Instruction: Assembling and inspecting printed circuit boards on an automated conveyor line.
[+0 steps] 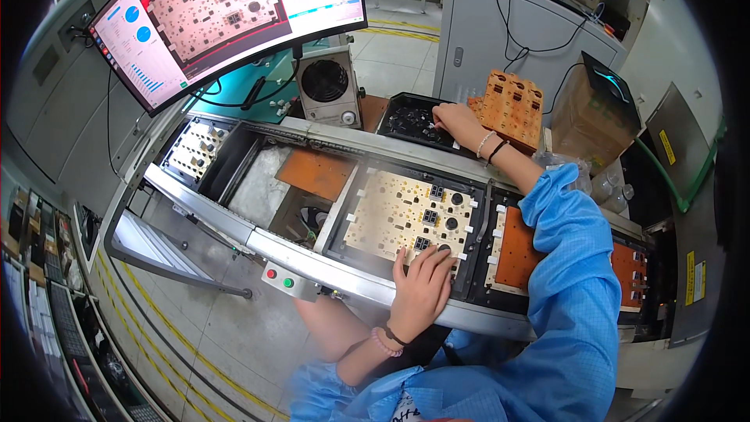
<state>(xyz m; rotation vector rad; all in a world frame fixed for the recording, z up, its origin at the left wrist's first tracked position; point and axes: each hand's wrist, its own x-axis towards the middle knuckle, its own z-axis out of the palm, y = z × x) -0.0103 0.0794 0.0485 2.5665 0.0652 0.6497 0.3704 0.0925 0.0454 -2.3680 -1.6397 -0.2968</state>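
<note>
In front of me a pale circuit board (383, 215) lies in a black carrier frame on the conveyor line. It bears black square parts, round dark parts and many small components. My left hand (422, 287) rests on the board's near edge, fingers stretched out over a square part and a round dark part. My right hand (459, 125) reaches across to the far side, over a black tray (383, 126) of small dark parts. Its fingertips are pinched together at the tray's right part; whatever they hold is too small to make out.
An orange perforated fixture block (512, 109) stands right of the tray, with a cardboard box (598, 113) beyond it. A fan unit (326, 86) sits behind the conveyor, below a large monitor (226, 16). Another board (195, 148) lies far left. A button box (287, 279) hangs at the front rail.
</note>
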